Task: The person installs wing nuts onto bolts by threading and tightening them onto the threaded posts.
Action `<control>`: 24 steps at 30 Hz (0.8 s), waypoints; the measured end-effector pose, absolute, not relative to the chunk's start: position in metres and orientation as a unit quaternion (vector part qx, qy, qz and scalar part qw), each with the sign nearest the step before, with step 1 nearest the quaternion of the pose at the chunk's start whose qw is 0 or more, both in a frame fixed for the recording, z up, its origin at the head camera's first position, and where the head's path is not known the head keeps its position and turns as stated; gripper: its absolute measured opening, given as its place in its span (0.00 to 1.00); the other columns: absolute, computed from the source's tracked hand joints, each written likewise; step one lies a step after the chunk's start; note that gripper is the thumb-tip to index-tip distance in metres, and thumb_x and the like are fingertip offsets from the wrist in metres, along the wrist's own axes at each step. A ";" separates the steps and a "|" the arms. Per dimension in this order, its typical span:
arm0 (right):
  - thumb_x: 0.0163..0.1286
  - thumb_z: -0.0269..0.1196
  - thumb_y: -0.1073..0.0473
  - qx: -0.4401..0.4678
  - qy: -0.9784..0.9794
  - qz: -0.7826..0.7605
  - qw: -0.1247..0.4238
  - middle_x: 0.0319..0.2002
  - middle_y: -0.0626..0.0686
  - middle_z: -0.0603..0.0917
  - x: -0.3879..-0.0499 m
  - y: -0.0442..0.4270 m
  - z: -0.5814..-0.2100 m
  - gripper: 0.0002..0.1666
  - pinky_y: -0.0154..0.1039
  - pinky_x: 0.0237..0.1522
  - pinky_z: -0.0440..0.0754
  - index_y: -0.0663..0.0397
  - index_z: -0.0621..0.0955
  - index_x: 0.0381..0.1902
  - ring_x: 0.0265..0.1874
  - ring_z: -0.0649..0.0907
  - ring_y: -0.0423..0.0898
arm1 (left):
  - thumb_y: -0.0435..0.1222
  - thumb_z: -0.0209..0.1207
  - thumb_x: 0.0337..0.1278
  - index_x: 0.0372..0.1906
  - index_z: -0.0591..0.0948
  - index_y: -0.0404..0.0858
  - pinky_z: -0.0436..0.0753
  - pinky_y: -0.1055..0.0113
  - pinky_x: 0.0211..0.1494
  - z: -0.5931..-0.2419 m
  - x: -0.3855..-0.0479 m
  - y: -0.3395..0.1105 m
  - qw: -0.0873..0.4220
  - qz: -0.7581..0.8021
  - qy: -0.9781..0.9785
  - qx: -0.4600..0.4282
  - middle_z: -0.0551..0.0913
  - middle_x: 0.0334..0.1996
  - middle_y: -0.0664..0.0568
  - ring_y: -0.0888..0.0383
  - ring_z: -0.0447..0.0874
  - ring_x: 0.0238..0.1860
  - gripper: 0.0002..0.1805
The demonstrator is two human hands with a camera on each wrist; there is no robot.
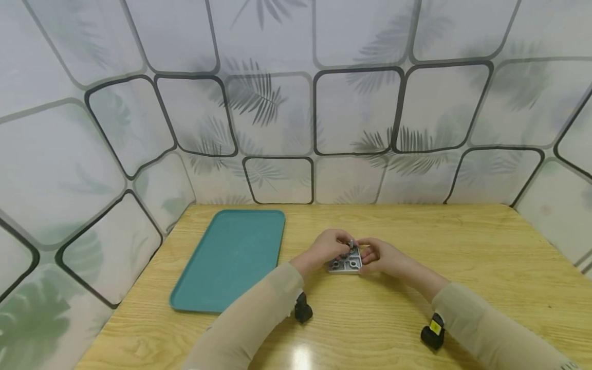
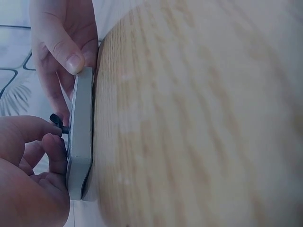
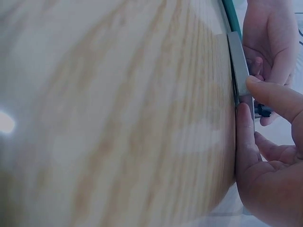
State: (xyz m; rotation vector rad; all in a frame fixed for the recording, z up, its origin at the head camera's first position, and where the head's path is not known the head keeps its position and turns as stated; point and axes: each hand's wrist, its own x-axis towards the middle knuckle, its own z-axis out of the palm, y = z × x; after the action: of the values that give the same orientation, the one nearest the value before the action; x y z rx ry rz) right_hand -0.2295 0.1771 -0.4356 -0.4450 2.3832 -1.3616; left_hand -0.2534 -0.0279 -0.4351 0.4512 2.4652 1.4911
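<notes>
A square grey metal plate (image 1: 344, 265) lies on the wooden table, its upper face showing round bosses and ribs. A small dark wing screw (image 2: 57, 121) stands up from that face. My left hand (image 1: 329, 245) reaches over the plate from the left, its fingertips pinching at the screw. At the right edge, my right hand (image 1: 387, 259) grips the plate between thumb and fingers. The right wrist view shows the right hand (image 3: 279, 137) with the thumb on the plate's side (image 3: 240, 64). The screw's lower end is hidden.
A teal tray (image 1: 231, 257) lies on the table (image 1: 499, 267) to the left of the hands. Patterned fabric walls (image 1: 277, 113) rise behind the table and at its sides. Black wrist cameras (image 1: 302, 308) hang below both sleeves.
</notes>
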 end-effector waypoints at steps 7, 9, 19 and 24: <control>0.65 0.74 0.69 -0.155 0.848 -0.474 0.178 0.53 0.64 0.81 -0.228 0.177 -0.435 0.49 0.36 0.49 0.83 0.74 0.63 0.77 0.48 0.83 0.48 | 0.31 0.68 0.65 0.50 0.88 0.36 0.76 0.72 0.30 -0.437 -0.253 -0.028 0.110 0.516 0.837 0.143 0.80 0.37 0.52 0.61 0.75 0.30 0.10; 0.65 0.75 0.68 -0.156 0.850 -0.471 0.178 0.53 0.64 0.81 -0.228 0.178 -0.435 0.49 0.37 0.50 0.83 0.74 0.62 0.78 0.49 0.83 0.49 | 0.35 0.71 0.64 0.49 0.87 0.37 0.77 0.72 0.30 -0.437 -0.253 -0.027 0.104 0.518 0.839 0.130 0.80 0.35 0.53 0.61 0.76 0.29 0.11; 0.64 0.76 0.66 -0.153 0.859 -0.458 0.170 0.50 0.61 0.80 -0.229 0.177 -0.435 0.48 0.40 0.53 0.81 0.74 0.64 0.75 0.48 0.83 0.48 | 0.50 0.73 0.63 0.41 0.84 0.40 0.74 0.74 0.27 -0.438 -0.251 -0.018 0.047 0.471 0.876 0.088 0.80 0.30 0.53 0.62 0.75 0.25 0.18; 0.64 0.76 0.67 -0.156 0.855 -0.463 0.172 0.49 0.61 0.80 -0.229 0.177 -0.435 0.50 0.37 0.50 0.82 0.73 0.63 0.77 0.47 0.83 0.48 | 0.45 0.73 0.65 0.40 0.83 0.39 0.73 0.74 0.27 -0.436 -0.250 -0.017 0.049 0.456 0.884 0.093 0.79 0.29 0.54 0.63 0.74 0.25 0.14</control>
State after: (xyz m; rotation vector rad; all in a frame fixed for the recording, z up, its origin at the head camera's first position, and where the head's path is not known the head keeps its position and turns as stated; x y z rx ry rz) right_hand -0.2286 0.1773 -0.4347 -0.4418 2.4282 -1.3158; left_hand -0.2502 -0.0166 -0.4363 0.2826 2.6940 1.3888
